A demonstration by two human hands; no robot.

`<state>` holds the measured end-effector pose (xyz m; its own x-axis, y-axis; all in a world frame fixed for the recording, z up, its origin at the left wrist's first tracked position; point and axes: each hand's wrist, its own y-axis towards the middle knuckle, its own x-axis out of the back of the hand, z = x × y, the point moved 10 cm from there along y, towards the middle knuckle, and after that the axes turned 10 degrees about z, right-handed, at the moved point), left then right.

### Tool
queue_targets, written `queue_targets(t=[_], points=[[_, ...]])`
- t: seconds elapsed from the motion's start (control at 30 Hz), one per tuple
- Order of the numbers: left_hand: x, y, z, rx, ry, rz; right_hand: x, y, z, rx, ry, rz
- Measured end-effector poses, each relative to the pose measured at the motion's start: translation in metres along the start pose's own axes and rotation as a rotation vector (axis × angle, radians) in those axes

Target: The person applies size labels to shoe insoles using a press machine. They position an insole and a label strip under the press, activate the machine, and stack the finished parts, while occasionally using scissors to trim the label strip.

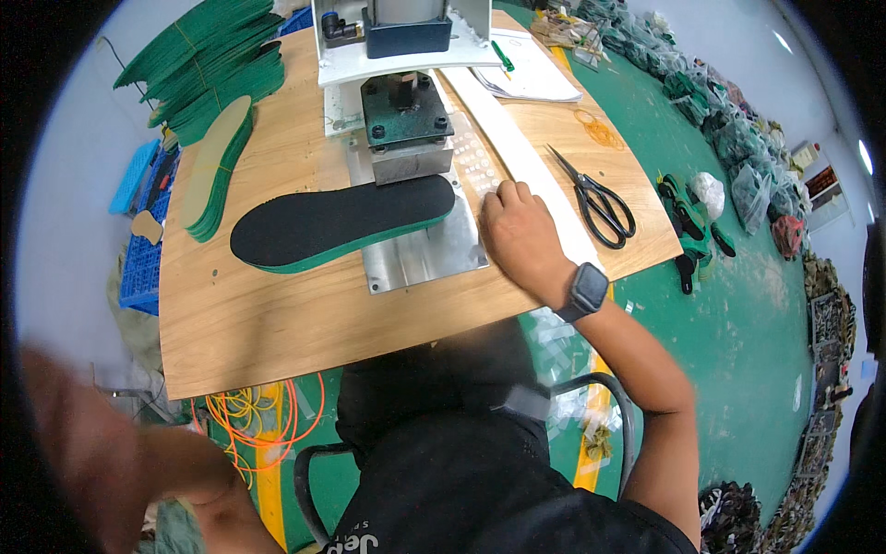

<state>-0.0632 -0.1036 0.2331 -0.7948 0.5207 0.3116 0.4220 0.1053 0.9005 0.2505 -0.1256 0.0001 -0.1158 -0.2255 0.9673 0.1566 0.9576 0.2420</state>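
A black insole with a green underside lies across the metal base plate, its narrower end in front of the press's metal block. My right hand, with a dark watch on the wrist, rests to the right of that plate. Its fingers are curled at the edge of a clear sheet with rows of small pale dots; whatever they pinch is hidden. Raised at the far left, off the table, my left hand is smeared by motion and its fingers cannot be made out.
Black-handled scissors lie right of a long white strip. Tan-topped insoles and a tied green stack stand on the left, near a blue basket. At the back right is paper with a green pen.
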Motion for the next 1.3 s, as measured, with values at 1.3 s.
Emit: queue_targets(t=[1.3], points=[[-0.221, -0.176, 0.180, 1.226, -0.901, 0.256, 0.031, -0.148, -0.104, -0.465, 1.385, 0.054]])
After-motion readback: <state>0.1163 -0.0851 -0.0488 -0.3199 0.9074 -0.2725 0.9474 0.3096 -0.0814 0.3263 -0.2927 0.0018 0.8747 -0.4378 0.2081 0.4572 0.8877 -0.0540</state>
